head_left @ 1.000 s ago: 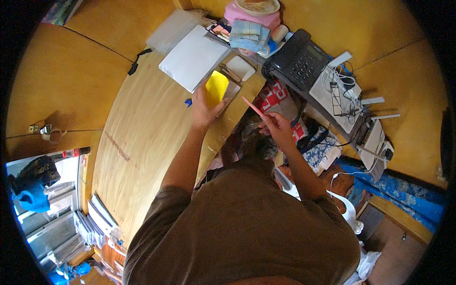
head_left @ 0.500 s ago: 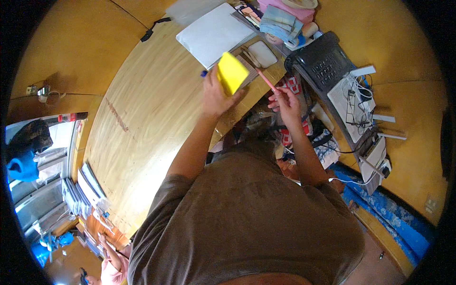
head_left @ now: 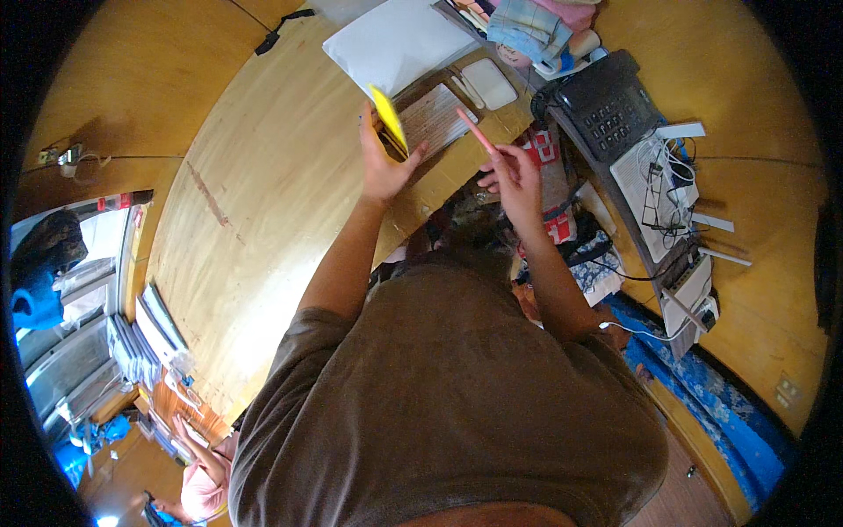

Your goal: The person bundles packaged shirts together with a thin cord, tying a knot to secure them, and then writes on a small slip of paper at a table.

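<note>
Yellow card (head_left: 387, 119) stands edge-on, long axis 11-to-5 o'clock, clamped in left hand (head_left: 383, 165) fingers over the wooden table (head_left: 255, 202); right hand (head_left: 512, 176), at 3 o'clock, pinches a pink pencil (head_left: 475, 130), tip toward 11.

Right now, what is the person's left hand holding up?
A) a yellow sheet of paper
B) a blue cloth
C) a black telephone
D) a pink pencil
A: the left hand grips a yellow sheet of paper tilted up over the wooden table, while the right hand has the pink pencil.
</note>
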### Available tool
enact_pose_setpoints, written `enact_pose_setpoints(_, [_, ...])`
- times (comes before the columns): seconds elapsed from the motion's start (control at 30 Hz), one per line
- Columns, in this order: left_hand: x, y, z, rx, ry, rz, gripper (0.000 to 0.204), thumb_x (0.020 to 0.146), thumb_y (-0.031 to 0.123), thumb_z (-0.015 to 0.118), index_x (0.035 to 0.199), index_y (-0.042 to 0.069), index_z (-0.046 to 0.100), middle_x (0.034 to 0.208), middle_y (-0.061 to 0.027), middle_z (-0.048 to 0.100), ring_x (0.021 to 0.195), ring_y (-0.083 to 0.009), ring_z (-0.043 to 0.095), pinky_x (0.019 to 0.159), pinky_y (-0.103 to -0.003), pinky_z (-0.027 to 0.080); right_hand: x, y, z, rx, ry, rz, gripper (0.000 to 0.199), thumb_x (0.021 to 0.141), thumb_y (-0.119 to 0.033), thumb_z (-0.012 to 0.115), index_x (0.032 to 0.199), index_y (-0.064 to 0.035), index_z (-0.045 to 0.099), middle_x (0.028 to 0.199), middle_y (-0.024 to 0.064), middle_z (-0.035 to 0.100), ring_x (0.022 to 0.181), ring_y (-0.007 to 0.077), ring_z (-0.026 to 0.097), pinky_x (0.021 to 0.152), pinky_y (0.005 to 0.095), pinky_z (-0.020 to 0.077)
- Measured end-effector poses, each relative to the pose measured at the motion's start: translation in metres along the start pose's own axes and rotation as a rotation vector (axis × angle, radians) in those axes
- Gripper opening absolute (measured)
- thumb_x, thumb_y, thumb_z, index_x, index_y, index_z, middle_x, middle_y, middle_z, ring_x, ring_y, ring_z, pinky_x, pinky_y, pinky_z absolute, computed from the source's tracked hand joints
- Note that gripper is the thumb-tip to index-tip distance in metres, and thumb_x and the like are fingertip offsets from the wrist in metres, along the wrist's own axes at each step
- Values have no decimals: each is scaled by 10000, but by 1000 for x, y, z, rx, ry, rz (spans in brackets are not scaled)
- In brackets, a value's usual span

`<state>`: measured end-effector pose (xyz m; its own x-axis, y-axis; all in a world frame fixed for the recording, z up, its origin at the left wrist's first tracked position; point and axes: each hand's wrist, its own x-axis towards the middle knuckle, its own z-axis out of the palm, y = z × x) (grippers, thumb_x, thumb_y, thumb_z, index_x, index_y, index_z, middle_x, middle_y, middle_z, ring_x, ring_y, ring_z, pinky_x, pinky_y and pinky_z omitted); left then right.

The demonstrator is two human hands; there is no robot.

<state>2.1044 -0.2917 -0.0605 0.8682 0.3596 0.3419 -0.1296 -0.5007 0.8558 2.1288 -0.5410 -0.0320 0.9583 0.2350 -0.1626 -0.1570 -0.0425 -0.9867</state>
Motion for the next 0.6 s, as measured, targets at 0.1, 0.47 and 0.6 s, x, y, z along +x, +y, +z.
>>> enact_pose_setpoints(0.1, [-2, 3, 1, 11, -2, 4, 1294, 641, 281, 978, 1579, -53, 153, 1456, -257, 412, 1355, -397, 431, 1155, -469, 366, 21, 24, 38, -72, -26, -102, 324, 1035, -250, 624, 1240, -4, 579, 931, 106, 722, 755, 199, 722, 625, 312, 544])
enact_pose_setpoints(0.47, [5, 1, 5, 345, -102, 185, 1271, 558, 794, 780, 1552, 83, 433, 1557, -342, 319, 1423, -527, 349, 1177, -571, 334, 43, 9, 31, -432, -337, -169, 312, 921, -174, 741, 1184, -12, 697, 1018, 160, 736, 925, 255, 708, 846, 371, 546])
enact_pose_setpoints(0.6, [2, 13, 8, 598, -108, 182, 1008, 771, 606, 789, 1562, 99, 424, 1579, -331, 295, 1419, -535, 346, 1186, -581, 315, 29, 34, -13, -385, -38, -213, 212, 998, -133, 671, 1151, 12, 694, 1059, 114, 738, 969, 187, 682, 897, 321, 528])
